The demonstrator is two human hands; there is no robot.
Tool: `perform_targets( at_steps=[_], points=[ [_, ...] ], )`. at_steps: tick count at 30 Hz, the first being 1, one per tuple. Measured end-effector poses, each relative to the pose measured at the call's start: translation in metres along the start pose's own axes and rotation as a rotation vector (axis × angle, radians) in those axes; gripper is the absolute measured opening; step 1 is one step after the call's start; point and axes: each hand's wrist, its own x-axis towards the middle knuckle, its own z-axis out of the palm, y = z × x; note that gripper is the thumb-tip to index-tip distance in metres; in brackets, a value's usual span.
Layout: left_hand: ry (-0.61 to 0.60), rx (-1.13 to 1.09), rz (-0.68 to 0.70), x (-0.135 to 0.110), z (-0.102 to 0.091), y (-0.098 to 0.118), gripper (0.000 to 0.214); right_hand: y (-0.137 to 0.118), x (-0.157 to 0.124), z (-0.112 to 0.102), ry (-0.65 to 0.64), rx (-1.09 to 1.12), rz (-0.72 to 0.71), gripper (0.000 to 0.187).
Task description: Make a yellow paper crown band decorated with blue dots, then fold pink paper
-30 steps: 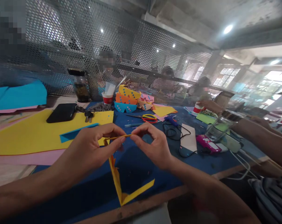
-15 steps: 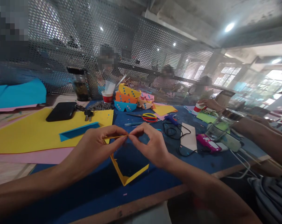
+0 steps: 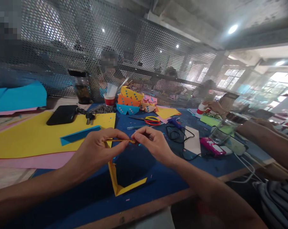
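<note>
1. A blue-covered bench (image 3: 163, 187) spreads under and beyond both hands; a large yellow sheet (image 3: 27, 136) lies on it, out past the left hand.
2. The left hand (image 3: 96, 152) and right hand (image 3: 153, 144) meet fingertip to fingertip above the bench; each is closed in a pinch on the top edge of a folded yellow paper strip (image 3: 113, 173); the rest of the strip hangs below the left hand and bends into an angled frame, whose lower corner seems to rest on the bench.
3. The step in hand looks like pressing a crease or joint along that top edge; a next move would call for a firm, even pinch with the ends kept aligned, since thin paper twists easily.
4. A co-worker's arm (image 3: 265, 136) reaches in well to the right of the hands; a blue paper strip (image 3: 79, 134) lies just beyond the left hand; a black cable (image 3: 179, 136) and scissors (image 3: 152, 120) lie beyond the right hand.
</note>
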Motion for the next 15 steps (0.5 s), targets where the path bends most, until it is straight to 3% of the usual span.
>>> perform_targets(
  at_steps=[6,15],
  points=[
    [-0.003,0.041,0.070,-0.0004,0.0015,-0.0031,0.016,0.0049,0.0064,-0.0034,-0.128,0.238,0.202,0.037],
    [-0.008,0.113,0.050,-0.0013,-0.0003,-0.0051,0.018,0.0049,0.0050,-0.0029,-0.134,0.095,0.172,0.038]
  ],
)
